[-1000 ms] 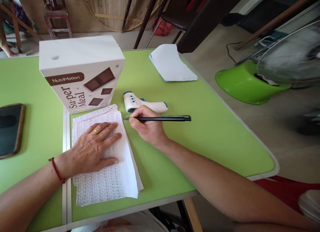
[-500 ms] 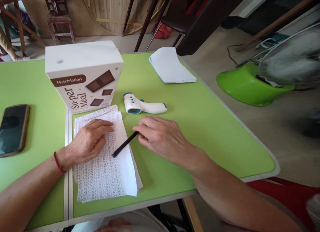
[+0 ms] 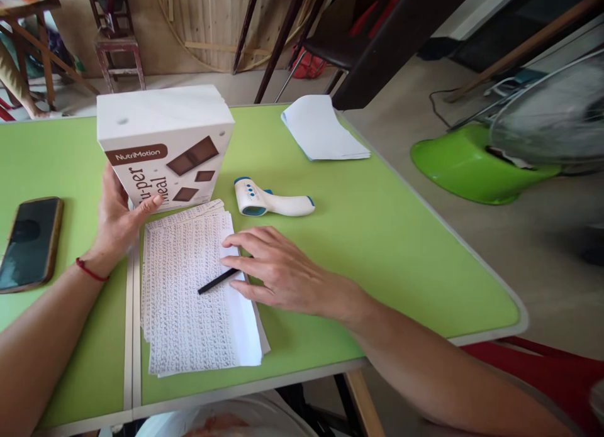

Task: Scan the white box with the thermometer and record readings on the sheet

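Observation:
My left hand (image 3: 116, 217) grips the lower left edge of a white NutriMotion box (image 3: 165, 110), thumb on the front and fingers partly hidden behind it. The box stands upright. Just in front of it lie several sheets of handwritten paper (image 3: 189, 317). A black pen (image 3: 216, 282) rests on the sheets, its far end hidden under my right hand (image 3: 278, 270). That hand is open, its fingers spread over the right edge of the paper. Beyond it lies a white and blue infrared thermometer (image 3: 276, 201).
On the left of the green table (image 3: 401, 261) lies a phone (image 3: 31, 245). A stack of white paper (image 3: 323, 129) is near the far edge. A green stool (image 3: 453, 166) and a fan (image 3: 547, 110) stand on the floor to the right. A person's limb shows at far left.
My left hand has moved from the paper to the box and taken hold of it. My right hand has let go of the pen, laying it on the paper.

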Motion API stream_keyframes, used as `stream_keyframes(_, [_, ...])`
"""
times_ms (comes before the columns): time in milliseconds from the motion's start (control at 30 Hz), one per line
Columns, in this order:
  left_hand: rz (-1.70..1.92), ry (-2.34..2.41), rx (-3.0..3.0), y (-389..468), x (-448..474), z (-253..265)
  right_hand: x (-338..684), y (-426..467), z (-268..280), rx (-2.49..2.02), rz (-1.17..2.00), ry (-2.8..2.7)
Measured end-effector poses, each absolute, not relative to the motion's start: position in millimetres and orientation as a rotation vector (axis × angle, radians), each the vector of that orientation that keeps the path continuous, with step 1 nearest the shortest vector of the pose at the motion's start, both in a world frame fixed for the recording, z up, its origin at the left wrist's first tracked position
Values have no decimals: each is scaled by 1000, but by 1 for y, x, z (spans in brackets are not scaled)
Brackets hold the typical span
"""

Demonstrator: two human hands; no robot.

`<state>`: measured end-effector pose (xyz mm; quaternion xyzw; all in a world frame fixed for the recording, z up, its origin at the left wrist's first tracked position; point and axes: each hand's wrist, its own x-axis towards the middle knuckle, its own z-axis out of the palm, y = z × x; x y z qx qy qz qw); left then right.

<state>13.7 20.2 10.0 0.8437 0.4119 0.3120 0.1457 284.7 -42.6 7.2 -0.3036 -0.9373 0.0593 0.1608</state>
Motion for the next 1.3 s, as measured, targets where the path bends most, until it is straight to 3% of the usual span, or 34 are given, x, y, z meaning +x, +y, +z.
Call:
stream_keyframes(100, [1147, 1282, 2157, 26, 10, 4, 283, -43, 4, -828, 203, -2734])
stream_keyframes(333, [1341, 1363, 2063, 14, 13, 7, 283, -43, -2, -837, 242, -2732])
stream_keyframes(467, [1522, 1147, 1884, 7, 22, 10, 282, -43, -3, -831, 269, -2735])
stream_keyframes(600, [1526, 962, 1711, 0, 33, 7, 283, -41, -4, -839, 272, -2740])
stream_keyframes(967, [1396, 1209, 1730, -4, 35, 0, 288, -37, -3, -819, 207, -2550])
stream_keyframes(1133, [1353, 1114, 1761, -4, 36, -2, 311, -2, -11, -1269, 0, -2062])
stream_keyframes(1300, [1307, 1107, 1787, 0, 34, -9, 320, 19, -21, -1619, 32, -2276])
